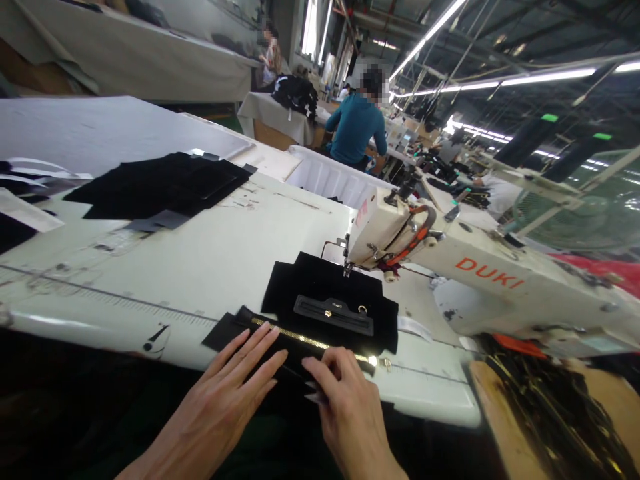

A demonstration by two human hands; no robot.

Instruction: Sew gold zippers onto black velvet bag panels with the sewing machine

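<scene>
A black fabric piece point(340, 287) with a dark zipped patch point(334, 315) lies flat under the head of the sewing machine point(373, 233). Along the table's front edge runs a gold-toothed zipper point(310, 341) on black material. My left hand point(237, 380) rests on its left part, fingers stretched out and flat. On the right, my right hand point(345, 393) has its fingers curled together at the lower edge of the zipper material, with a small grey tip of something below them.
Stacked black pieces point(165, 187) lie on the white table point(240, 253) at the left. A white bin point(325, 172) stands behind the table. Many zippers point(560, 413) lie at the lower right. A person point(357, 127) in teal sits further back.
</scene>
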